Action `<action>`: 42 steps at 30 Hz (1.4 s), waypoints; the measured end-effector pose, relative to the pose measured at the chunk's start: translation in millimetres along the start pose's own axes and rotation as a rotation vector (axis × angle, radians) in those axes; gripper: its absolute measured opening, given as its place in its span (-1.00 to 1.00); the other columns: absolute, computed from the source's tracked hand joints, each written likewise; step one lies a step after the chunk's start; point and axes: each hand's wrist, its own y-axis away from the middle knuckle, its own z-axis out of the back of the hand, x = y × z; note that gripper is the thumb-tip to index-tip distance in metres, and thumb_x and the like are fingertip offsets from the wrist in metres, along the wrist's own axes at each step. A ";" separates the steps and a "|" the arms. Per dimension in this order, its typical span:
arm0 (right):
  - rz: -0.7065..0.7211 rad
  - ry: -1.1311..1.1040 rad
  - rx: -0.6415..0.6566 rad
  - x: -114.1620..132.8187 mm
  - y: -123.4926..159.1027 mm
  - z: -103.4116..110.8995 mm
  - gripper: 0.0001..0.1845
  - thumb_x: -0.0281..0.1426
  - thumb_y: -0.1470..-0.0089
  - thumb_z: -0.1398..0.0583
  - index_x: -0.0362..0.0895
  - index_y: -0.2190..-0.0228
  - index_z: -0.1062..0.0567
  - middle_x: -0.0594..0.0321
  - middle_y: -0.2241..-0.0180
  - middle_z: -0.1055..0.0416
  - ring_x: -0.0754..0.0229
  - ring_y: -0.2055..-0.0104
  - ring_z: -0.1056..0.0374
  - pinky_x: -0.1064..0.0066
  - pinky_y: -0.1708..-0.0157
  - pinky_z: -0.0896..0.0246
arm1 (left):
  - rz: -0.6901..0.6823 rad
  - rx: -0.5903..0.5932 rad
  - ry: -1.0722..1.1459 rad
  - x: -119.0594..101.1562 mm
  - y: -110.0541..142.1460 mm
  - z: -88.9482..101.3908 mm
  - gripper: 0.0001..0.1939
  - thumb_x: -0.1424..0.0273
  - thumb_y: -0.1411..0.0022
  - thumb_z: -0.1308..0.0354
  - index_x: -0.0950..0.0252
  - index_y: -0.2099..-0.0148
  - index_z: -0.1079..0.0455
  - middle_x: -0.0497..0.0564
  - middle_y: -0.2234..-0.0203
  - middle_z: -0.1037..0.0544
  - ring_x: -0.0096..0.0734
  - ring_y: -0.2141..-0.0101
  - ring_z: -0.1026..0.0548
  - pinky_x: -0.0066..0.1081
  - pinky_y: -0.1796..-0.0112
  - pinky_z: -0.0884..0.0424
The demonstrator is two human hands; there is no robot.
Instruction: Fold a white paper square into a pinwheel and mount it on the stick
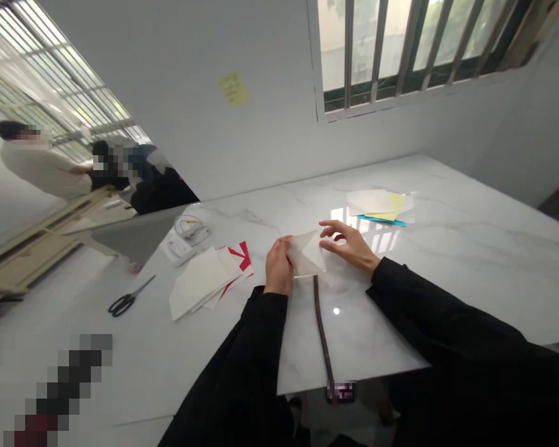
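Observation:
My left hand (279, 266) grips the left side of a white paper envelope (310, 257), holding it just over the marble-patterned table. Diagonal fold lines meet on the envelope's face. Close to its right edge is my right hand (349, 245), with thumb and fingers curved and apart; whether a fingertip touches the paper I cannot tell. On the left lies a stack of white paper pieces (207, 282), with red paper (245, 254) showing from under it. Beyond my right hand are white, yellow and blue sheets (382, 205).
Black scissors (123, 303) lie at the left, near a white power strip (177, 248) with a coiled cable (193, 228). A dark strap (322, 329) runs over the table's front edge. A yellow note (234, 89) sticks to the wall. Other people are at the far left.

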 end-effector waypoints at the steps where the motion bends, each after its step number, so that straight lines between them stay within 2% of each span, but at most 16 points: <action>1: -0.011 0.006 0.041 0.1 1.7 -1.0 -0.31 0.00 -0.10 -0.38 -0.05 -0.17 -0.51 0.11 0.10 -0.57 0.05 0.10 -0.47 0.19 0.06 -0.39 | 0.004 0.018 -0.024 0.7 0.5 -1.4 -0.76 0.23 -0.13 -0.33 0.25 0.21 -0.49 -0.08 0.42 -0.53 -0.41 0.37 -0.46 -0.45 0.31 -0.38; 5: -0.083 0.046 0.138 12.1 9.8 -7.0 -0.26 -0.02 -0.03 -0.43 -0.08 -0.17 -0.52 0.17 0.16 -0.57 0.19 0.33 -0.39 0.31 0.28 -0.35 | -0.048 0.086 -0.144 2.0 3.6 -7.0 -0.63 0.09 -0.13 -0.41 0.25 0.19 -0.50 -0.05 0.39 -0.57 -0.38 0.37 -0.47 -0.43 0.31 -0.39; 10: -0.082 0.056 0.090 22.8 14.8 -18.4 -0.14 -0.12 -0.01 -0.45 -0.08 -0.28 -0.37 0.11 0.04 -0.57 0.09 0.18 -0.47 0.28 0.18 -0.39 | -0.130 0.097 -0.257 -5.2 7.5 -8.6 -0.58 0.00 -0.17 -0.38 0.26 0.30 -0.47 -0.07 0.45 -0.50 -0.41 0.42 -0.39 -0.45 0.39 -0.30; 12: -0.077 0.117 0.053 20.0 13.7 -19.2 -0.31 -0.24 -0.03 -0.39 -0.12 -0.17 -0.43 0.14 0.12 -0.58 0.08 0.19 -0.46 0.26 0.16 -0.37 | -0.146 0.106 -0.265 -7.6 7.1 -9.0 -0.63 0.04 -0.21 -0.34 0.26 0.30 -0.47 -0.07 0.46 -0.49 -0.42 0.43 -0.37 -0.45 0.41 -0.27; 15: -0.038 0.200 0.057 11.6 8.2 -12.5 -0.69 -0.39 -0.02 -0.25 -0.12 0.14 -0.53 0.22 0.29 -0.55 0.09 0.28 -0.42 0.27 0.20 -0.34 | -0.148 0.137 -0.283 -6.9 3.9 -8.6 -0.72 0.15 -0.25 -0.27 0.26 0.35 -0.45 -0.09 0.52 -0.41 -0.44 0.48 -0.31 -0.47 0.45 -0.20; 17: -0.010 0.201 0.024 6.0 3.0 -4.9 -0.79 -0.40 -0.03 -0.19 -0.10 0.25 -0.54 0.23 0.32 -0.55 0.10 0.28 -0.41 0.29 0.20 -0.33 | -0.144 0.148 -0.294 -3.9 0.7 -7.3 -0.76 0.22 -0.23 -0.25 0.25 0.39 -0.44 -0.10 0.56 -0.35 -0.45 0.50 -0.27 -0.47 0.47 -0.18; 21: -0.066 -0.018 -0.059 -2.3 -6.1 5.5 -0.73 -0.25 -0.14 -0.21 -0.10 0.17 -0.59 0.22 0.28 -0.61 0.10 0.26 -0.48 0.31 0.23 -0.37 | -0.117 0.176 -0.292 2.4 -4.0 -4.5 -0.88 0.32 -0.08 -0.29 0.25 0.32 -0.50 -0.07 0.50 -0.48 -0.42 0.46 -0.38 -0.47 0.42 -0.28; 27: -0.369 -0.470 -0.052 -5.8 -8.4 4.8 -0.57 0.01 -0.15 -0.35 -0.11 0.28 -0.61 0.11 0.29 -0.64 0.05 0.27 -0.55 0.22 0.20 -0.52 | 0.044 0.192 -0.186 2.3 -3.0 -2.5 -0.63 0.38 0.12 -0.39 0.26 0.19 -0.50 -0.02 0.36 -0.61 -0.39 0.42 -0.49 -0.45 0.40 -0.36; 30: -0.493 -0.554 -0.026 -3.2 -6.9 4.5 -0.54 0.04 -0.19 -0.35 -0.13 0.29 -0.61 0.03 0.26 -0.65 0.05 0.28 -0.57 0.23 0.23 -0.55 | 0.072 0.135 -0.171 1.8 -5.3 0.8 -0.62 0.40 0.15 -0.38 0.28 0.19 -0.50 -0.03 0.38 -0.60 -0.42 0.45 -0.48 -0.47 0.44 -0.33; 34: -0.511 -0.567 0.014 -0.5 -4.7 3.9 -0.51 0.07 -0.18 -0.36 -0.13 0.23 -0.62 0.04 0.23 -0.66 0.09 0.26 -0.58 0.31 0.30 -0.55 | 0.093 0.085 -0.120 2.8 -9.7 3.7 -0.69 0.28 0.03 -0.41 0.28 0.22 -0.50 -0.07 0.48 -0.55 -0.42 0.50 -0.44 -0.46 0.47 -0.32; 37: -0.520 -0.582 0.094 -2.0 -3.0 3.2 -0.49 0.08 -0.13 -0.40 -0.12 0.23 -0.62 0.04 0.20 -0.65 0.11 0.25 -0.57 0.36 0.36 -0.53 | 0.011 0.095 -0.115 3.5 -8.8 2.1 -0.56 0.07 -0.03 -0.47 0.31 0.20 -0.55 0.00 0.45 -0.60 -0.34 0.43 -0.51 -0.40 0.37 -0.43; 40: -0.504 -0.628 0.162 -6.1 -2.2 3.8 -0.48 0.08 -0.13 -0.39 -0.15 0.23 -0.61 0.00 0.17 -0.64 0.07 0.18 -0.57 0.30 0.23 -0.56 | -0.061 0.092 -0.211 1.8 -3.5 3.2 -0.43 -0.05 -0.04 -0.46 0.35 0.15 -0.60 0.07 0.39 -0.65 -0.26 0.36 -0.55 -0.35 0.30 -0.46; 42: -0.483 -0.678 0.167 -9.2 -2.0 4.8 -0.49 0.06 -0.17 -0.36 -0.15 0.19 -0.61 -0.01 0.15 -0.63 0.06 0.13 -0.57 0.23 0.12 -0.56 | -0.113 0.065 -0.330 -3.1 1.0 10.2 -0.48 -0.05 -0.09 -0.43 0.36 0.21 -0.62 0.07 0.40 -0.65 -0.26 0.38 -0.54 -0.38 0.35 -0.41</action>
